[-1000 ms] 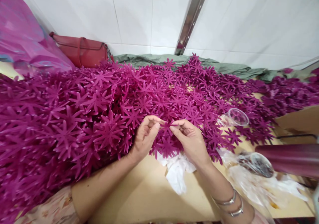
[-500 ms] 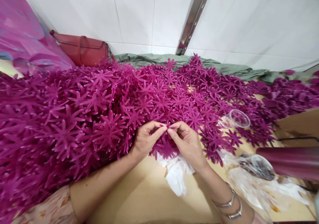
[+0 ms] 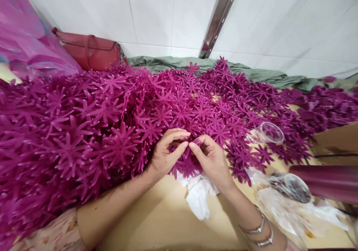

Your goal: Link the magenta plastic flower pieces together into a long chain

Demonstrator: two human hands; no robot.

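Observation:
Above the edge of a heap of purple star-shaped artificial flower pieces (image 3: 112, 109), my two hands meet fingertip to fingertip. My right hand (image 3: 214, 163) pinches a purple petal piece (image 3: 197, 142) between thumb and forefinger; the rest of that piece is partly hidden by the fingers. With its thumb and forefinger parted, my left hand (image 3: 163, 154) stays close by on the left, its fingertips almost touching the right ones. Below the hands lies a crumpled white tissue (image 3: 198, 199) on the pale table (image 3: 156, 217).
On the right are a clear plastic cup (image 3: 272, 132), a crumpled clear bag (image 3: 282, 206), a dark red cylinder (image 3: 324, 182) and a cardboard box (image 3: 335, 141). A red handbag (image 3: 89, 51) and a green cloth (image 3: 173, 63) lie along the tiled wall (image 3: 153, 16).
My left thumb and forefinger have spread apart from their pinch, and the forefinger has risen. The purple piece in my right fingers shows more now. The view has shifted slightly.

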